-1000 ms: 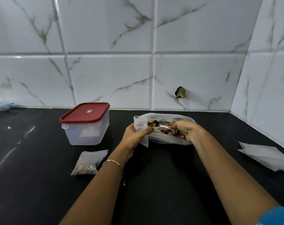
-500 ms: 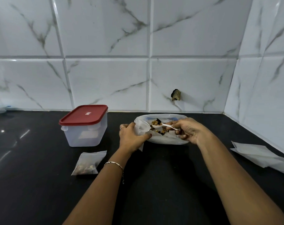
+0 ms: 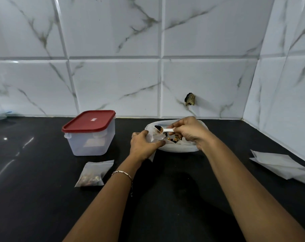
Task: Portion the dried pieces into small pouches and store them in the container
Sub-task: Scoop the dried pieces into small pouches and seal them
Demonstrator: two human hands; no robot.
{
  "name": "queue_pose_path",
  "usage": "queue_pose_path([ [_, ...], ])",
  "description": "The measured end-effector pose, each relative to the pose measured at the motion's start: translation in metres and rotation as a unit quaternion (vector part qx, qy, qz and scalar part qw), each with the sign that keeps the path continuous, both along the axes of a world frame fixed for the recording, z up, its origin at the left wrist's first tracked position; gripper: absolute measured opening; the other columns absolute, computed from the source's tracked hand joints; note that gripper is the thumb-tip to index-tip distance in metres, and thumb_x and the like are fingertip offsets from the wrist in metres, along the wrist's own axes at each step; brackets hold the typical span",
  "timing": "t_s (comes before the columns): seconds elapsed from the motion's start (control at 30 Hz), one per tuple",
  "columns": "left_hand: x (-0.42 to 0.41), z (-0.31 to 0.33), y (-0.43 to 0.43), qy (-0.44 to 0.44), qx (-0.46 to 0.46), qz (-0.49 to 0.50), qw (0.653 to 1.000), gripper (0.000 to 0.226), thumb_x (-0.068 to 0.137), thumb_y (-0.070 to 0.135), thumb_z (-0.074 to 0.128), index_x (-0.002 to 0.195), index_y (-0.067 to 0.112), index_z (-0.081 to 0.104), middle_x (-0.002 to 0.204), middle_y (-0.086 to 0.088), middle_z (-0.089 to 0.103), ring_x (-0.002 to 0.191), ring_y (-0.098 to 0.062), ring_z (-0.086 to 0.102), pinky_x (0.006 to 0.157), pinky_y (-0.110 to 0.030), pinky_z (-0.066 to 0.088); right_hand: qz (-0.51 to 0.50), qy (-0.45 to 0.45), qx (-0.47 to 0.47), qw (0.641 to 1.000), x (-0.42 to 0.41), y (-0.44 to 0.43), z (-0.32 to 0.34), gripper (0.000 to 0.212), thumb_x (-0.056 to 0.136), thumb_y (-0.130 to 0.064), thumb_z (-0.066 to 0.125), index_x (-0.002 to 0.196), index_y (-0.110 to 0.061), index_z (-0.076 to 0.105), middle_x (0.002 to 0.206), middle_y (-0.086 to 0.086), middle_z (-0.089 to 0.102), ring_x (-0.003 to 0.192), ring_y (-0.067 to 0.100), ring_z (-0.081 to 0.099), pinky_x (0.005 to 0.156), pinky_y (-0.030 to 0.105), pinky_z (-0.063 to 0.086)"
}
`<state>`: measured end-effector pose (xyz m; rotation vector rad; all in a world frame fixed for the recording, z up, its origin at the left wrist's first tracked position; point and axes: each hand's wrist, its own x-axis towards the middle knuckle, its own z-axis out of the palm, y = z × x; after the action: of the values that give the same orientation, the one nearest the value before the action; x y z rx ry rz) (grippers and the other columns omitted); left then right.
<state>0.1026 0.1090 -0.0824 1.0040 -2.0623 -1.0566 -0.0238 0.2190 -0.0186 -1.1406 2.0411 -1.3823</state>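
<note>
While gripping pouch (image 3: 155,137) in left hand (image 3: 144,145), pinching spoon (image 3: 168,131) of dried pieces (image 3: 158,127) in right hand (image 3: 190,131) at pouch mouth, above bag (image 3: 179,148). Filled pouch (image 3: 93,173) by left wrist; container (image 3: 90,137) left of left hand.

red lid (image 3: 90,121), small white label, unreadable
</note>
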Motion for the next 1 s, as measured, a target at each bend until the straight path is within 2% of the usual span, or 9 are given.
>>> queue_pose_path([
  [0.1,0.000,0.000,-0.001,0.023,0.019,0.014,0.999,0.087,0.074,0.046,0.078,0.144,0.009,0.040,0.138,-0.008,0.037,0.126,-0.024,0.044,0.107,-0.038,0.041,0.013,0.179,-0.006,0.984,0.012,-0.002,-0.002,0.027,0.092,-0.001,0.052,0.098,-0.016,0.074,0.086,-0.001,0.071,0.049,-0.002,0.053,0.053,0.016,0.042],
  [0.23,0.001,0.003,-0.001,0.060,0.058,0.029,0.996,0.064,0.068,0.046,0.080,0.118,0.013,0.056,0.129,-0.005,0.049,0.115,-0.021,0.052,0.098,-0.036,0.047,0.028,0.413,-0.036,0.910,0.019,0.000,-0.002,0.026,0.092,-0.009,0.057,0.107,-0.024,0.071,0.106,-0.006,0.071,0.093,0.007,0.062,0.084,0.029,0.051],
  [0.4,-0.001,0.001,-0.005,0.088,0.081,0.040,0.992,0.062,0.049,0.062,0.077,0.098,0.027,0.061,0.115,-0.005,0.061,0.104,-0.020,0.061,0.093,-0.040,0.053,0.016,0.593,-0.057,0.803,0.015,-0.001,-0.004,0.030,0.084,-0.004,0.068,0.109,-0.021,0.069,0.095,-0.001,0.070,0.097,0.018,0.059,0.070,0.030,0.049],
  [0.47,0.001,0.005,0.000,0.092,0.084,0.032,0.992,0.058,0.051,0.060,0.075,0.097,0.029,0.057,0.117,-0.005,0.059,0.107,-0.020,0.058,0.095,-0.040,0.051,0.017,0.583,-0.074,0.809,0.015,0.003,0.000,0.028,0.084,-0.005,0.067,0.107,-0.021,0.069,0.095,-0.003,0.071,0.097,0.018,0.058,0.073,0.031,0.051],
  [0.6,0.001,0.003,-0.001,0.104,0.082,0.023,0.991,0.098,0.046,0.068,0.075,0.127,0.016,0.055,0.124,-0.004,0.057,0.113,-0.020,0.057,0.098,-0.043,0.050,0.019,0.499,-0.079,0.863,0.015,0.008,0.003,0.026,0.090,-0.008,0.058,0.107,-0.024,0.070,0.102,-0.008,0.069,0.100,0.012,0.057,0.084,0.029,0.048],
  [0.7,0.005,0.009,0.007,0.093,0.080,0.017,0.992,0.070,0.061,0.055,0.080,0.116,0.018,0.056,0.124,-0.003,0.052,0.114,-0.020,0.053,0.100,-0.042,0.048,0.005,0.359,-0.107,0.927,0.009,0.012,0.006,0.022,0.092,-0.008,0.059,0.103,-0.023,0.070,0.103,-0.010,0.068,0.090,0.002,0.060,0.079,0.015,0.049],
  [0.77,0.005,0.009,0.008,0.092,0.082,0.014,0.992,0.068,0.067,0.047,0.081,0.123,0.019,0.055,0.125,-0.004,0.047,0.115,-0.021,0.051,0.101,-0.042,0.047,-0.030,0.274,-0.124,0.953,-0.002,0.019,0.002,0.019,0.093,-0.010,0.059,0.104,-0.022,0.070,0.103,-0.010,0.066,0.083,-0.001,0.059,0.066,0.005,0.043],
  [0.9,0.004,0.005,0.006,0.085,0.092,0.019,0.992,0.097,0.048,0.061,0.079,0.131,0.016,0.055,0.130,-0.005,0.045,0.116,-0.021,0.053,0.101,-0.042,0.048,-0.059,0.300,-0.037,0.952,-0.029,0.032,-0.023,0.024,0.093,-0.007,0.057,0.102,-0.025,0.070,0.105,-0.005,0.068,0.091,0.010,0.062,0.075,0.024,0.047],
  [1.0,0.001,-0.001,0.004,0.086,0.107,0.019,0.990,0.110,0.038,0.067,0.075,0.134,0.018,0.053,0.131,-0.005,0.050,0.113,-0.020,0.056,0.099,-0.041,0.050,-0.094,0.407,0.023,0.908,-0.037,0.029,-0.040,0.030,0.091,-0.005,0.056,0.102,-0.029,0.072,0.103,-0.006,0.070,0.092,0.016,0.065,0.075,0.033,0.054],
])
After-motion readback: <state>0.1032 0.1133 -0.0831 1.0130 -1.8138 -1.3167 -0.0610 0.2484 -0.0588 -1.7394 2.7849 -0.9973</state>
